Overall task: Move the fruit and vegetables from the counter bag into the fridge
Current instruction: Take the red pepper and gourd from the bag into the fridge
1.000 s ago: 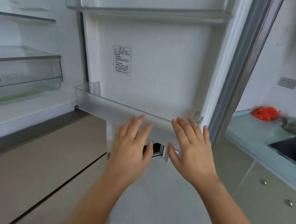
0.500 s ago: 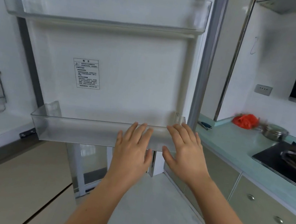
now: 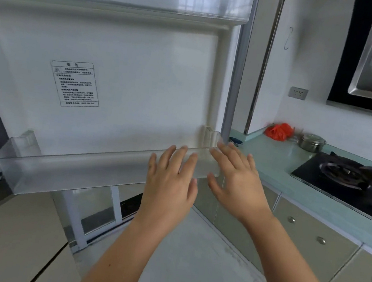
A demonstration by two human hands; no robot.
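Both the left hand (image 3: 171,182) and right hand (image 3: 237,178) hang flat and empty before the open fridge door (image 3: 119,96), while the red bag (image 3: 279,131) sits untouched on the counter (image 3: 271,164), so nothing seems moved yet.

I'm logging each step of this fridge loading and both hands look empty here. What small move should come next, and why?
Probably turn right and reach toward the red bag on the counter. Both the left hand and right hand are open and empty in front of the lower door bin, the fridge door is already open, and the bin looks empty.
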